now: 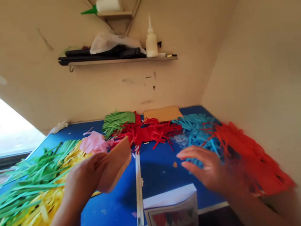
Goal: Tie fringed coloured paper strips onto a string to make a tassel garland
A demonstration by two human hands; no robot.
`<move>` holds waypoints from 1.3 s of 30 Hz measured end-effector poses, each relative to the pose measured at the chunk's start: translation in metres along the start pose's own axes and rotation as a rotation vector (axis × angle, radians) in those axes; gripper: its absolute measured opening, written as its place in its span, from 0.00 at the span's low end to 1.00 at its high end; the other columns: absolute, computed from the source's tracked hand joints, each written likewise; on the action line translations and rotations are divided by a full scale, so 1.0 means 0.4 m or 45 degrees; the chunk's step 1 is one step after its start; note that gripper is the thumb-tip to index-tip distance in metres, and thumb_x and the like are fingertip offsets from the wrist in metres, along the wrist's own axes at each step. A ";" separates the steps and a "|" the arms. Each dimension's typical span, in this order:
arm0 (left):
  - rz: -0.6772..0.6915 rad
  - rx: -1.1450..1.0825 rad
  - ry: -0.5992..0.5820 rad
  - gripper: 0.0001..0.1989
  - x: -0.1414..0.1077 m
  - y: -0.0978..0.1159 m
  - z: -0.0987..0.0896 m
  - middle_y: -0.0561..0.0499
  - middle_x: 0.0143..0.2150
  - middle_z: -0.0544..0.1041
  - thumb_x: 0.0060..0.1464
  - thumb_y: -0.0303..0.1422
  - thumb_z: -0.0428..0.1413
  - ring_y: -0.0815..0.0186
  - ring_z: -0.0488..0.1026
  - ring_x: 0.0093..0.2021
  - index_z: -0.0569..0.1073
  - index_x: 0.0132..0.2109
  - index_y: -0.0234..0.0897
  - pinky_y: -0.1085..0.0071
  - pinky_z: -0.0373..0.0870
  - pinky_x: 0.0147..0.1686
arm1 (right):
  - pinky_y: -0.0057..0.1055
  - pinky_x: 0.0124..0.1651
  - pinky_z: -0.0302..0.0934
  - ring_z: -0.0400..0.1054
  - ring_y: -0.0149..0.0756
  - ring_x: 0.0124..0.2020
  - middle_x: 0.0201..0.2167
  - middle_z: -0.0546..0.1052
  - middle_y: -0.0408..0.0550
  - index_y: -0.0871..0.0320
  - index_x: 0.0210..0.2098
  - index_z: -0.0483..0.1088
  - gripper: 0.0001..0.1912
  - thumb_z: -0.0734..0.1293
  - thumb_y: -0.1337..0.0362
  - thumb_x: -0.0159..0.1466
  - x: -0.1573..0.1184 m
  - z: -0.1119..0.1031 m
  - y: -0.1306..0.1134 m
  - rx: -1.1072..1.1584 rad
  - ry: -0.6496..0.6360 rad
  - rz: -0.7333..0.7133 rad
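Observation:
My left hand (pixel 83 177) grips a tan piece of folded paper or card (pixel 119 161), held tilted above the left half of the blue table (pixel 111 213). My right hand (pixel 208 168) hovers over the right half, thumb and fingers apart with nothing between them. Close behind it lies blue fringed paper (pixel 197 123), with red-orange fringed paper (pixel 248 159) to its right. Green strips (pixel 33 179) and yellow strips (pixel 36 220) spread beside my left arm. A pink piece of paper (pixel 94 142) is just beyond my left hand.
Red fringed paper (pixel 145 133), green fringed paper (pixel 119 121) and a flat tan sheet (pixel 162 114) lie along the table's back. A white-topped item with a framed picture (pixel 173 219) stands at the front edge. Above, a wall shelf (pixel 120 60) carries a white bottle (pixel 151 44).

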State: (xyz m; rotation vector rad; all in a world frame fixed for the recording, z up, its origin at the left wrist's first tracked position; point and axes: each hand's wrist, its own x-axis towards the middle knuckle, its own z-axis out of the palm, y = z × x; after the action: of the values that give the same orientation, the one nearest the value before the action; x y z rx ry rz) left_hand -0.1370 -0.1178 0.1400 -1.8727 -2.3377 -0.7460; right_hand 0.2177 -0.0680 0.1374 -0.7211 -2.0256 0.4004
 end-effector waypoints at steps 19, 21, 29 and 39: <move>-0.474 -1.434 -0.853 0.30 0.007 0.045 0.130 0.48 0.34 0.83 0.47 0.53 0.61 0.65 0.76 0.29 0.78 0.46 0.31 0.73 0.71 0.27 | 0.28 0.39 0.67 0.74 0.34 0.35 0.33 0.81 0.46 0.60 0.39 0.79 0.12 0.73 0.65 0.55 0.178 0.128 0.070 0.593 -0.653 0.765; -0.489 -1.381 -0.876 0.32 0.008 0.053 0.119 0.46 0.37 0.84 0.49 0.57 0.57 0.62 0.77 0.31 0.79 0.47 0.33 0.70 0.72 0.29 | 0.29 0.39 0.67 0.74 0.34 0.35 0.33 0.81 0.46 0.59 0.39 0.80 0.12 0.73 0.65 0.55 0.175 0.125 0.069 0.571 -0.655 0.768; 0.429 -0.479 -0.497 0.23 0.021 0.121 0.089 0.50 0.43 0.84 0.53 0.56 0.53 0.54 0.76 0.47 0.81 0.46 0.49 0.60 0.68 0.51 | 0.30 0.44 0.64 0.75 0.34 0.39 0.38 0.82 0.44 0.55 0.40 0.79 0.09 0.70 0.69 0.61 0.163 0.126 0.025 0.249 -0.675 0.382; 0.413 -0.729 -0.859 0.18 0.021 0.159 0.121 0.53 0.42 0.84 0.60 0.45 0.50 0.63 0.79 0.40 0.82 0.43 0.43 0.74 0.69 0.38 | 0.40 0.44 0.48 0.71 0.32 0.36 0.39 0.82 0.43 0.53 0.44 0.77 0.09 0.64 0.65 0.70 0.128 0.114 0.015 -0.467 -0.536 -0.534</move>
State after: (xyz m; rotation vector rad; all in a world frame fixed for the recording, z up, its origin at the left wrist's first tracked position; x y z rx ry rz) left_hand -0.0680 -0.0816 0.1214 -3.0700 -2.1514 -0.9176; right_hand 0.1599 -0.0311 0.1440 -0.4241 -2.6155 -0.0793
